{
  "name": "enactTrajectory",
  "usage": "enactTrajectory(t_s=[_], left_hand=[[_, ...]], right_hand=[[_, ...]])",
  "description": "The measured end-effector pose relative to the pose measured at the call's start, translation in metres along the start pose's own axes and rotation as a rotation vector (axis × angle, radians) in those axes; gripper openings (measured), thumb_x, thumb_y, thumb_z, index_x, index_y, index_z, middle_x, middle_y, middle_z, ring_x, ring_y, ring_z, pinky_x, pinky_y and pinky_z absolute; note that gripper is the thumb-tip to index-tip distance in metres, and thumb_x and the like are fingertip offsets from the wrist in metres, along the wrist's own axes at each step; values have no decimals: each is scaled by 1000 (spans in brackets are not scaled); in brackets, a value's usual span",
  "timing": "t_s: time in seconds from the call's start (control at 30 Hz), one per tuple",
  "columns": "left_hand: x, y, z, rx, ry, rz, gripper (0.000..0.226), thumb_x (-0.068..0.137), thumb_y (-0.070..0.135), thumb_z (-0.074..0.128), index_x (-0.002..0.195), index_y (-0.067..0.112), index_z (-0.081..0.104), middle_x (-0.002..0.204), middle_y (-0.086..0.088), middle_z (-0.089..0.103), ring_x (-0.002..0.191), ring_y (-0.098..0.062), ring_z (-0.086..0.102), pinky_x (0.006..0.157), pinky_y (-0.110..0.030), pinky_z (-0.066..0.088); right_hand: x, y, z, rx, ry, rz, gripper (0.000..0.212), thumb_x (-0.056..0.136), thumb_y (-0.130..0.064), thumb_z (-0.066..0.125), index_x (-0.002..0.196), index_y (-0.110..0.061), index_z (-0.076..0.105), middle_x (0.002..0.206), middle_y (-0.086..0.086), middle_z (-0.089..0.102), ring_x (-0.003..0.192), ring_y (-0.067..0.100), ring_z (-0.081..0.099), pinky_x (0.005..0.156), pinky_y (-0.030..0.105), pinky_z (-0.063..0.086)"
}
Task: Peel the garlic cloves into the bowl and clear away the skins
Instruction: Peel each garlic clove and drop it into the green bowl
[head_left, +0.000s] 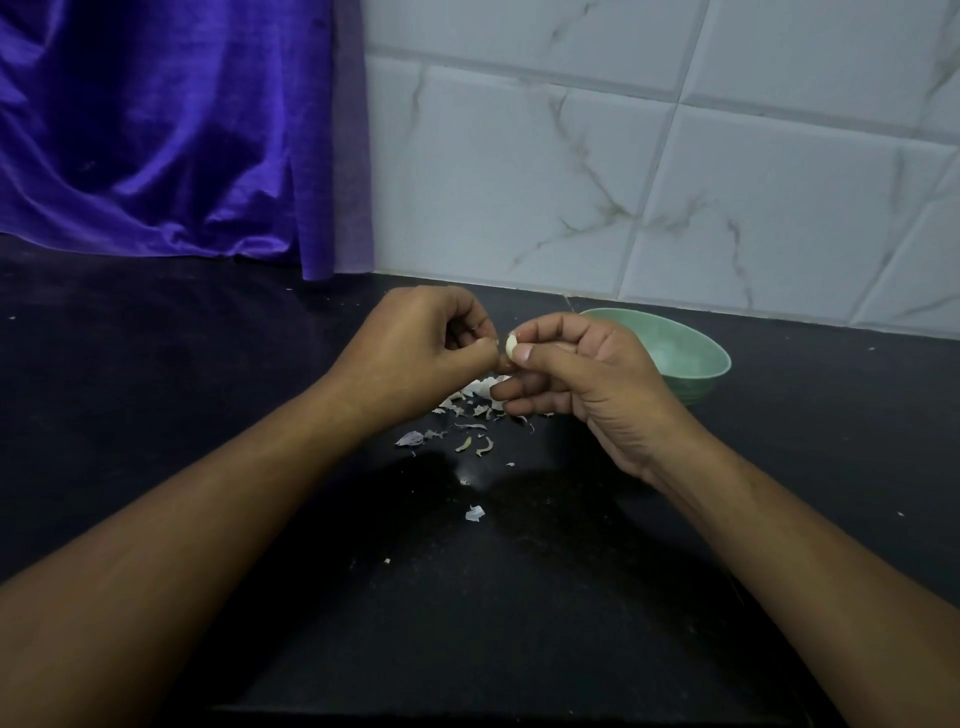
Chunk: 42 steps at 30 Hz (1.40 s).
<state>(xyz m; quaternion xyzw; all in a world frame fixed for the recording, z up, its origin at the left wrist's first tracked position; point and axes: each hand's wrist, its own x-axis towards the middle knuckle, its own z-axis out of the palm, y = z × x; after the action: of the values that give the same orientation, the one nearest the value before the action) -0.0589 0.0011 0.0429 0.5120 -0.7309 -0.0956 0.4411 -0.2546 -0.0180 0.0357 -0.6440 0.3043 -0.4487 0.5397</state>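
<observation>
Dim, cool, flat light. Glossy black stone bench (156, 389) underexposed; soft forearm shadows pool lower centre, one small glint. Purple satin cloth (156, 130) upper left shows sheen. White marble-veined tile wall (519, 182): grout lines skew toward right edge. Sharp: left hand (415, 353), right hand (587, 374), pale garlic clove (511, 345); lower corners soft.

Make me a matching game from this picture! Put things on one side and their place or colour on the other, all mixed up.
Things:
1. garlic clove
2. bowl
3. skins
4. cloth

Place or colour:
A. purple, hanging at the back
B. scattered on the dark counter
C. pinched between the left hand and the right hand
D. green, standing near the tiled wall

Right pairs: 1-C, 2-D, 3-B, 4-A.
</observation>
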Motion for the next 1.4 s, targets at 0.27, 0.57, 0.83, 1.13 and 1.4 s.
enactTrajectory(t_s=[0.27, 0.57, 0.83, 1.13, 1.4], left_hand=[[1, -2, -4, -32, -9, -28, 26, 101, 28, 62, 80, 19, 74, 71, 0, 73, 64, -12, 69, 65, -41, 58], [2, -4, -5, -324, -82, -134, 3, 93, 13, 74, 94, 13, 72, 84, -10, 74, 82, -27, 76, 70, -53, 65], [2, -1, -3, -368, -111, -153, 16, 92, 24, 78, 95, 8, 75, 81, -6, 78, 73, -12, 73, 63, -29, 61], [3, -2, -5, -403, -167, -162, 9, 96, 17, 74, 98, 9, 77, 86, -8, 78, 80, -17, 74, 77, -49, 65], [2, -5, -2, -344, -140, -143, 7, 97, 17, 72, 95, 12, 76, 81, -8, 76, 74, -19, 74, 64, -35, 62]], right_hand=[[1, 1, -2, 11, -9, 4, 13, 99, -8, 64, 112, -4, 66, 102, 21, 76, 79, 30, 75, 69, 36, 63], [2, 5, -5, -7, 13, -22, 13, 98, -9, 66, 110, -3, 68, 97, 17, 75, 75, 26, 75, 72, 38, 65], [2, 7, -5, -34, 22, -29, 15, 96, -6, 68, 109, 2, 67, 98, 19, 77, 78, 28, 76, 76, 42, 65], [4, 7, -5, -14, 54, -19, 16, 98, -10, 67, 109, 1, 67, 96, 20, 76, 74, 27, 76, 72, 40, 65], [3, 8, -4, -7, 26, 0, 11, 99, -13, 66, 106, -4, 67, 92, 16, 75, 76, 28, 75, 70, 38, 64]])
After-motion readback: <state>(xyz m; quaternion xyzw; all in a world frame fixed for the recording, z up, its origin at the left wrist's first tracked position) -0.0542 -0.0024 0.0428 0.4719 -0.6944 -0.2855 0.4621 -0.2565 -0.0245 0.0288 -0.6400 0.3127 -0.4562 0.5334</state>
